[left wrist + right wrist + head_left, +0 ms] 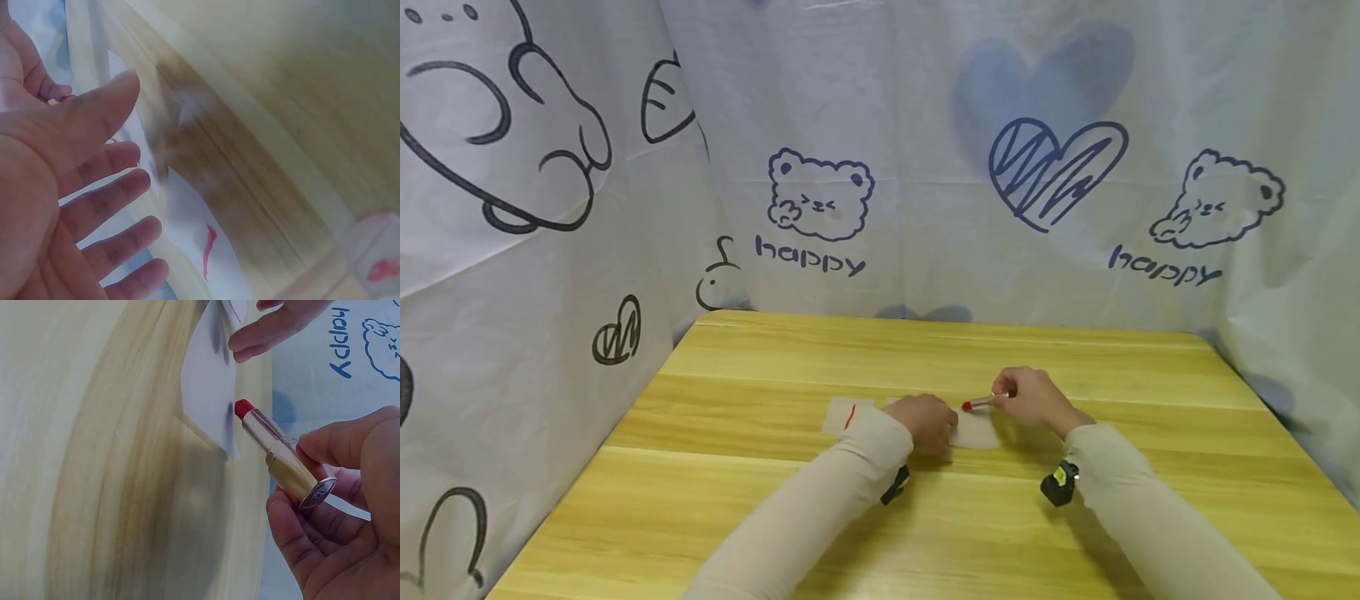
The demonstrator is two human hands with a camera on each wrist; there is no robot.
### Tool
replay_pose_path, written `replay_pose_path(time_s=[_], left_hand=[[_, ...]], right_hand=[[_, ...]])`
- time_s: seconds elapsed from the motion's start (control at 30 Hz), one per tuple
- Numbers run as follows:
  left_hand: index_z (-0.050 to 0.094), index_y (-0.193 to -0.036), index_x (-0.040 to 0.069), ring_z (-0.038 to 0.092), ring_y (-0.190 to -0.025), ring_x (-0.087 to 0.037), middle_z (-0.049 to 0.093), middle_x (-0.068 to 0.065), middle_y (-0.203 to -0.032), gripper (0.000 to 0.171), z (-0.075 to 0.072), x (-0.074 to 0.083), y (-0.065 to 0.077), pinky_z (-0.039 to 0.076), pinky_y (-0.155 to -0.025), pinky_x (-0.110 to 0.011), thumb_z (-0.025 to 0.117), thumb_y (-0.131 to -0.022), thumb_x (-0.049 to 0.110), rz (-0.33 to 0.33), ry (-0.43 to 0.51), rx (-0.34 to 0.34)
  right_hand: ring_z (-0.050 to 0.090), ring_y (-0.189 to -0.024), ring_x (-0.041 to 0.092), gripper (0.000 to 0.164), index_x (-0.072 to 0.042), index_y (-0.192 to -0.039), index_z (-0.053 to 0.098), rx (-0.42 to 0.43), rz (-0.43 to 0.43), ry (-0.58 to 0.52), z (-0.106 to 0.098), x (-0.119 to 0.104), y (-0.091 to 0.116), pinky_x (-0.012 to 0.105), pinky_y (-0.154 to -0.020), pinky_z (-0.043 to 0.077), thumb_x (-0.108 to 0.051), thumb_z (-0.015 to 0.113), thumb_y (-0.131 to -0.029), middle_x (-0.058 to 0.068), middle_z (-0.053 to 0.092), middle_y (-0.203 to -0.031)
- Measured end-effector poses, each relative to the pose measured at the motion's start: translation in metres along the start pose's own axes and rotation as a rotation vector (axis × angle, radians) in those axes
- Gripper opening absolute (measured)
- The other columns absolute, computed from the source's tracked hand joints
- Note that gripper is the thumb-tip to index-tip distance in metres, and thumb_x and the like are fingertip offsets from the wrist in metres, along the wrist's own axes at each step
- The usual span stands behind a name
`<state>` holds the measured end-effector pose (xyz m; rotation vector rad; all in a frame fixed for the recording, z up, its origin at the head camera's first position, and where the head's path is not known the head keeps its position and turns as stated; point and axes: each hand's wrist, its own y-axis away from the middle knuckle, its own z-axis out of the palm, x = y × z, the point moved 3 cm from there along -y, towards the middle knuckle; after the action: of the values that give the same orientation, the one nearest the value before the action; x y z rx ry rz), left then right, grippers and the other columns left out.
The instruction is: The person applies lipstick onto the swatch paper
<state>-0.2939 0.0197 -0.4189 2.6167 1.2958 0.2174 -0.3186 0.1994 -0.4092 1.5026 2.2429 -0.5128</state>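
Gold and silver metal shines on the lipstick [279,450], pinched between the thumb and fingers of the right hand [1028,396], its case held toward the base so that the bare red tip juts past the fingertips, at 9 o'clock from that hand in the head view. Beneath it lies a blank sheet [976,435]; the tip is close to this paper, though I cannot tell whether they touch. The left hand [925,425] holds nothing, its fingers apart with gaps showing between them in its own wrist view; it reaches over the blank sheet's 9 o'clock side, and contact there is unclear.

Counted up: one lipstick, two hands, at least two sheets and one red stroke [850,417]. The stroke runs at a slant across the marked sheet [835,414], at 9 o'clock from the left hand, whose sleeve hides part of it. Two black wrist devices show, one [895,485] beneath the left cuff, the other [1060,483] beside the right.

Wood grain spreads widely toward 12 o'clock, from the papers to the far edge of the table [760,375], where white cloth [925,108] rises. Broad tabletop also extends toward 3 and 9 o'clock, leaving both arms side room.
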Motion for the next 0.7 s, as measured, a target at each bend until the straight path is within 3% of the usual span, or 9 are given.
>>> replay_pose_path(time_s=[0.13,0.4,0.7], left_hand=[[0.068,-0.104,0.019,0.059,-0.090,-0.010,0.065,0.006,-0.095,0.031,0.0013,0.0019,-0.0007,0.050,-0.077,-0.028,0.075,-0.085,0.043,0.002,-0.031,-0.021],[0.069,-0.114,0.019,0.061,-0.101,-0.012,0.067,0.005,-0.110,0.035,-0.0008,0.0033,0.0033,0.049,-0.085,-0.028,0.073,-0.087,0.040,-0.028,-0.015,-0.038],[0.069,-0.112,0.020,0.060,-0.099,-0.011,0.066,0.006,-0.108,0.033,0.0005,0.0022,0.0002,0.050,-0.083,-0.028,0.074,-0.086,0.041,-0.043,-0.023,-0.039]], right_hand=[[0.049,-0.066,0.017,0.008,-0.007,-0.086,0.064,0.003,-0.001,0.006,0.0011,0.0015,0.0002,0.033,-0.061,0.043,-0.014,0.067,-0.089,0.002,0.060,-0.078],[0.049,-0.065,0.016,0.009,-0.009,-0.086,0.064,0.006,0.013,0.004,0.0036,0.0038,-0.0004,0.033,-0.061,0.043,-0.016,0.067,-0.090,0.001,0.059,-0.076],[0.053,-0.070,0.017,0.007,-0.008,-0.086,0.065,0.007,0.007,-0.004,0.0044,0.0015,0.0007,0.036,-0.065,0.047,-0.014,0.068,-0.089,0.002,0.063,-0.082]])
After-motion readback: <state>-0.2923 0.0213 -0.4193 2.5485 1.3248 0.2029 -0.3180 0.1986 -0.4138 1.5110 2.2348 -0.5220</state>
